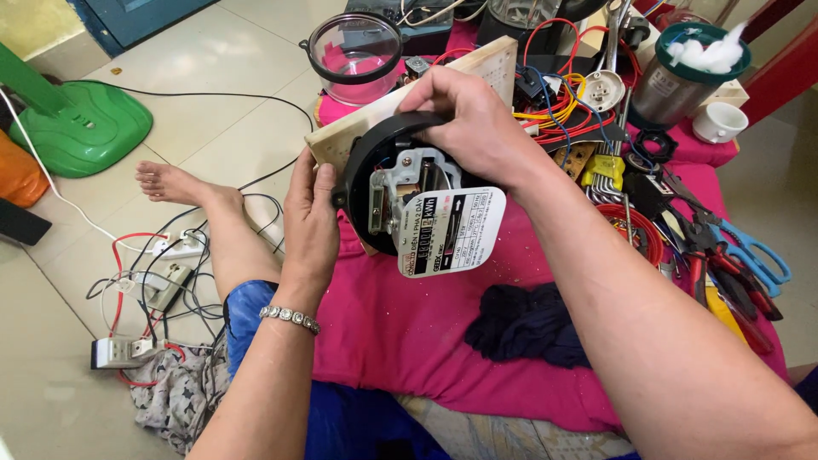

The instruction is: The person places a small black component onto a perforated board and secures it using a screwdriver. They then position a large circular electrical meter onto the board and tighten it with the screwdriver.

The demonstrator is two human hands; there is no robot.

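Head view: the left hand (311, 213) grips the side of the black meter (400, 192), held tilted on the wooden board (426, 94) above the pink cloth (400, 315). The right hand (473, 128) clasps its top rim. The uncovered mechanism and faceplate (452, 230) could bend if either grip slips.

This looks like a room in a home turned into a makeshift repair corner, with the work done on the floor. The floor (213, 77) is pale glazed tile, and the person sits on it barefoot, a bare foot (162, 181) stretched out beside a tangle of power strips and cords (158, 273). A pink cloth (409, 315) serves as the workbench, strewn with pliers and cutters (724, 255), hex keys (603, 175), and loose red, yellow and blue wires (558, 106). A green fan base (81, 128) stands near a blue door (136, 15), and a blender jar (356, 55) sits at hand.
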